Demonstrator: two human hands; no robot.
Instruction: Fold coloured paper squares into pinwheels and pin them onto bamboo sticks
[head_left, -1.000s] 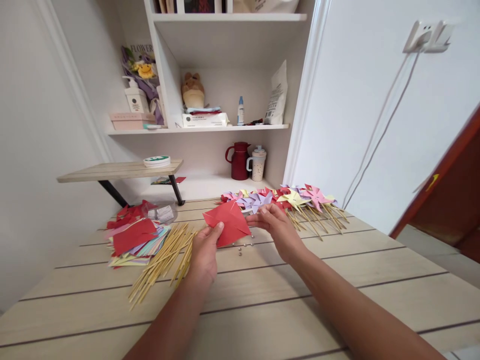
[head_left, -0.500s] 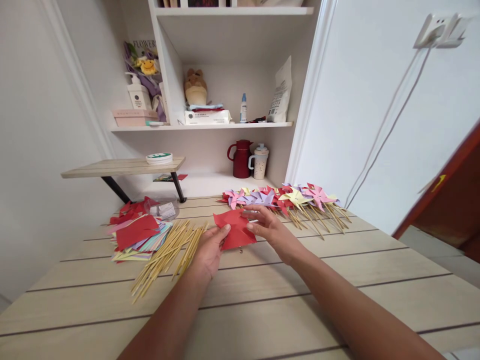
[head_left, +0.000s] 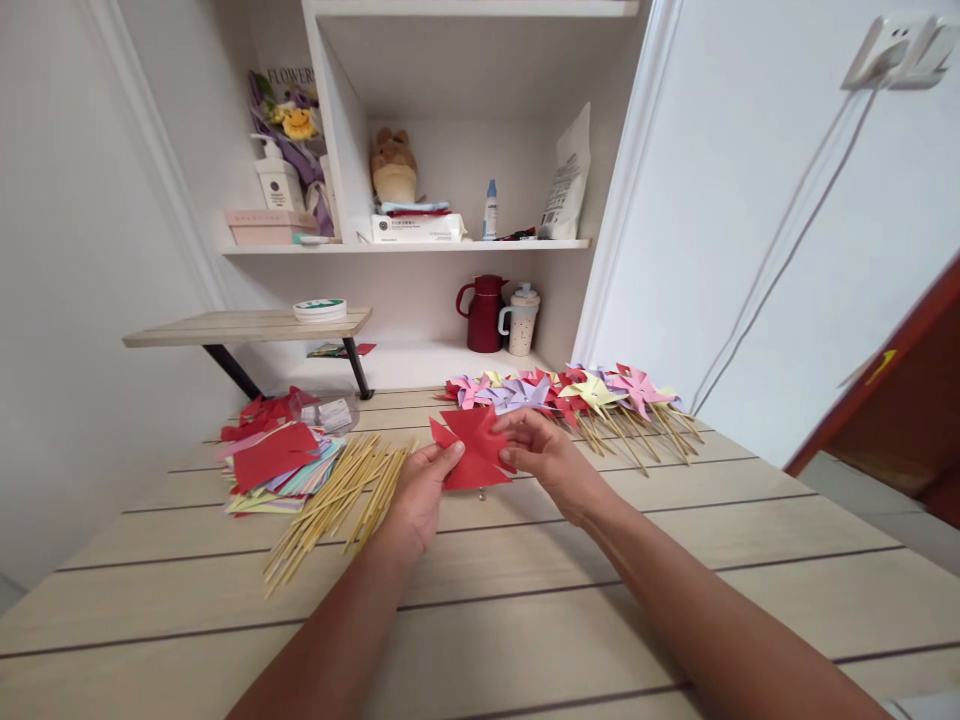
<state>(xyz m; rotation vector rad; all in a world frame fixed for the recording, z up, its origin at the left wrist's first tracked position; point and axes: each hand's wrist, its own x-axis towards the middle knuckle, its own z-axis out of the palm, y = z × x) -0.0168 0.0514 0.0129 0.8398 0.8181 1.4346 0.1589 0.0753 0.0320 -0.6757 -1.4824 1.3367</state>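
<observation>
Paper (head_left: 472,452), one red sheet, held above the table (head_left: 555,600) toward its far edge.
Left side pinched by left hand (head_left: 420,492); right side touched by right hand (head_left: 553,462), fingers curled, grip unclear.

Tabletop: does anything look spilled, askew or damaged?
Mildly askew: the sticks cross at differing angles and the paper pile juts unevenly, so both look untidy. The red paper in the left hand looks slit, not torn.
</observation>
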